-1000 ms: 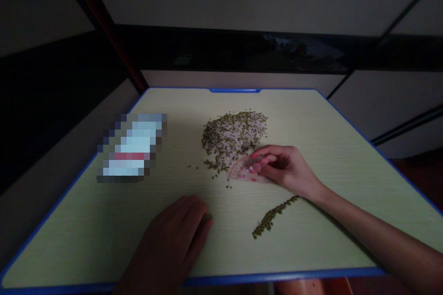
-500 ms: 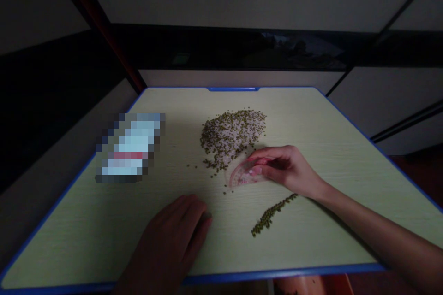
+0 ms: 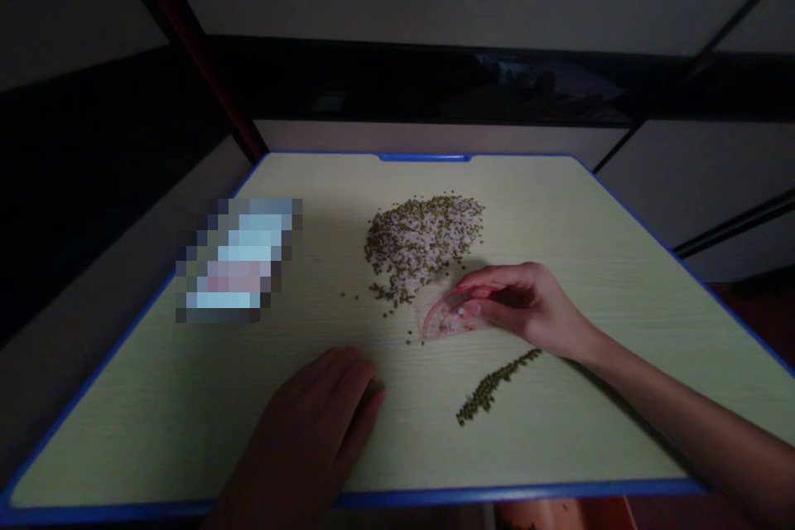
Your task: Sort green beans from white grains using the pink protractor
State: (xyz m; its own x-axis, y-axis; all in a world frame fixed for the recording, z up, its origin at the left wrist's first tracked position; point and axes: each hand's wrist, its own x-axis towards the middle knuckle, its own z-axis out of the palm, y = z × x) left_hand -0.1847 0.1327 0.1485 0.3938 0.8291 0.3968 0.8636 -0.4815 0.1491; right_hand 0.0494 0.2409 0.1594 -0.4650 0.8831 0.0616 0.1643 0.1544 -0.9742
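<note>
My right hand (image 3: 515, 306) pinches a clear pink protractor (image 3: 444, 321) between thumb and fingers, its curved edge facing left. The protractor is at the table surface, just below a mixed pile of green beans and pale grains (image 3: 428, 236). A few stray beans lie by its left end. Nearer to me, below the right wrist, a slanting strip of green beans (image 3: 490, 389) lies apart from the pile. My left hand (image 3: 323, 414) rests on the table at the lower left, holding nothing visible; its fingers are loosely bent, the thumb slightly apart, and the fingertips partly hidden.
The pale table (image 3: 217, 397) has a blue rim and a blue handle (image 3: 426, 157) at the far edge. A blurred-out, lit device (image 3: 245, 257) lies at the left. An orange container (image 3: 565, 513) shows below the near edge. Pale cabinet panels stand behind.
My right hand and the protractor have shifted slightly right, away from the pile's lower edge. The whole view has also shifted a little. My left hand stays in place on the table.
</note>
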